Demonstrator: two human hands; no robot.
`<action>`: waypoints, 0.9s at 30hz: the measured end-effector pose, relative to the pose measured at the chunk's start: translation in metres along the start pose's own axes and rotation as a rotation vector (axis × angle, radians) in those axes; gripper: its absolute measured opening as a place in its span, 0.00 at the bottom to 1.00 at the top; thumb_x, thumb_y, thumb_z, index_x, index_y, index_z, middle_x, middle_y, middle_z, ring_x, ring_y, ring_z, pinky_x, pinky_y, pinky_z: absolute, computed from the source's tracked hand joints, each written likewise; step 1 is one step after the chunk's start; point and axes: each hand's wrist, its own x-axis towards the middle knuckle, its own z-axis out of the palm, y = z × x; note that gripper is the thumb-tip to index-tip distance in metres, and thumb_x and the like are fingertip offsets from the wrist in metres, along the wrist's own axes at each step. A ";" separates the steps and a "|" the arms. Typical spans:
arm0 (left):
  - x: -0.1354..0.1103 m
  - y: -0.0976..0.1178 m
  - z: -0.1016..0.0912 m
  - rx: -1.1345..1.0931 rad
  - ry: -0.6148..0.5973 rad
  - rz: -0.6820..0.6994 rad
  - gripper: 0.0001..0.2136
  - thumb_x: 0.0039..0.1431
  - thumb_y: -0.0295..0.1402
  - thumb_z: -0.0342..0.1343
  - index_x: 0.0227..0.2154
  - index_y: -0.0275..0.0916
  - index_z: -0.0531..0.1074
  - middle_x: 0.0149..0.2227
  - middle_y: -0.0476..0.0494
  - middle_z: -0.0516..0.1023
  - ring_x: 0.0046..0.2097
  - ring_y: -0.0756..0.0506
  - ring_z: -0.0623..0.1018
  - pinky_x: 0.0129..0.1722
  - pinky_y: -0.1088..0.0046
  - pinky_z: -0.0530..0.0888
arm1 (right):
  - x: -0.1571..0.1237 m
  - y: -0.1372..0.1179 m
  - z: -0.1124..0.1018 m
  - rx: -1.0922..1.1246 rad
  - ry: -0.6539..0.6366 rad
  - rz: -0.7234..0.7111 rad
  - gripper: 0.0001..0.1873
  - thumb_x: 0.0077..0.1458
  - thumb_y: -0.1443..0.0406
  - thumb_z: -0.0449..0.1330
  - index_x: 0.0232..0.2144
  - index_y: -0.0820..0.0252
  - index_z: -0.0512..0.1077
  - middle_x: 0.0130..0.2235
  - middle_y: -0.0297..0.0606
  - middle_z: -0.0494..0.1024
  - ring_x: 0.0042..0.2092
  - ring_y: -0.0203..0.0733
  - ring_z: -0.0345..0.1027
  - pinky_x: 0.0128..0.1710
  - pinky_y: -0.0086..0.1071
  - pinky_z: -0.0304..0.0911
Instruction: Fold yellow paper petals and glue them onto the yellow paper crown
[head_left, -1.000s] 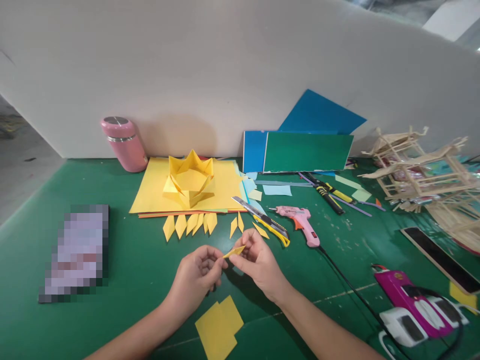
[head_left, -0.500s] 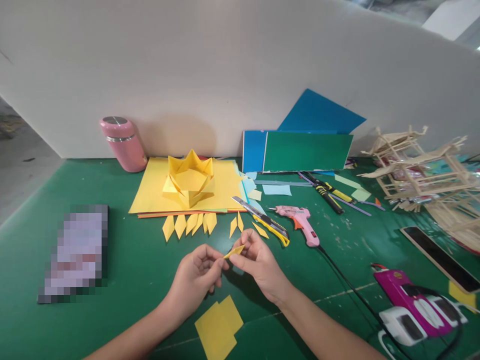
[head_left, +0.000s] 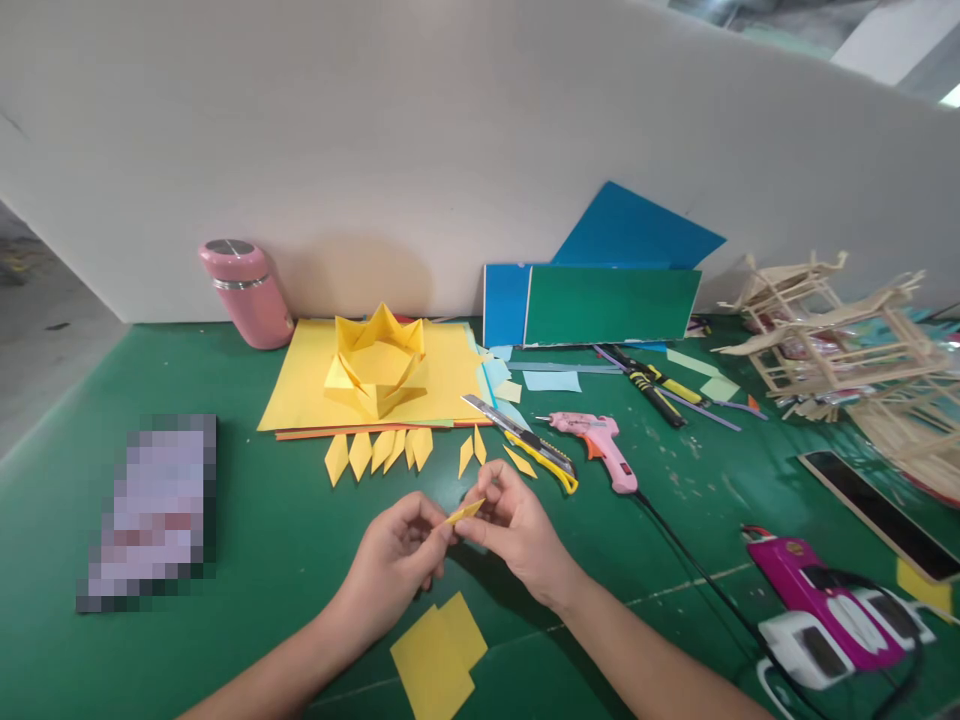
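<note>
Lower centre of frame: one folded yellow paper piece (head_left: 466,512), pinched by both left hand (head_left: 401,555) and right hand (head_left: 523,540), over the green desk (head_left: 262,525). Hazard: uneven fingertip pressure could crush its creases. Centre, beyond the hands: loose yellow diamonds (head_left: 361,456), liable to scatter if brushed; utility knife (head_left: 534,444), likely to nick careless reaches.

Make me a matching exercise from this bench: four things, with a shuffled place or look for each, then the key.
1. folded paper diamond
2. hot glue gun
3. insulated flask
4. utility knife

A. left of the yellow sheet
B. metal blade, yellow handle
C. between left hand and right hand
D. pink, with orange trigger

Pairs: 1-C, 2-D, 3-A, 4-B
</note>
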 end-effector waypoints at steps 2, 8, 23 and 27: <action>0.000 0.000 0.000 0.011 0.008 0.023 0.14 0.46 0.43 0.58 0.21 0.38 0.63 0.14 0.58 0.63 0.15 0.56 0.61 0.16 0.81 0.59 | 0.001 -0.001 -0.001 -0.003 -0.037 0.020 0.23 0.41 0.63 0.70 0.32 0.56 0.58 0.26 0.24 0.70 0.27 0.30 0.65 0.29 0.25 0.56; 0.000 0.000 -0.002 0.048 -0.029 -0.002 0.14 0.46 0.44 0.58 0.21 0.38 0.64 0.14 0.57 0.64 0.15 0.56 0.61 0.15 0.81 0.58 | 0.002 -0.004 -0.003 -0.023 -0.011 0.053 0.24 0.39 0.62 0.71 0.33 0.57 0.61 0.24 0.23 0.71 0.25 0.29 0.64 0.28 0.25 0.56; 0.002 0.010 0.001 0.002 0.102 -0.076 0.15 0.38 0.45 0.62 0.18 0.38 0.68 0.11 0.56 0.64 0.15 0.55 0.62 0.15 0.80 0.58 | 0.004 -0.005 -0.006 -0.035 0.074 0.084 0.19 0.35 0.62 0.72 0.28 0.59 0.69 0.24 0.26 0.71 0.26 0.31 0.65 0.30 0.26 0.60; 0.002 0.012 0.001 -0.033 0.085 -0.097 0.16 0.36 0.45 0.63 0.17 0.38 0.67 0.11 0.56 0.63 0.15 0.55 0.62 0.15 0.80 0.58 | 0.004 -0.005 -0.007 -0.047 0.070 0.059 0.17 0.35 0.65 0.72 0.27 0.60 0.70 0.22 0.25 0.69 0.25 0.29 0.63 0.27 0.24 0.58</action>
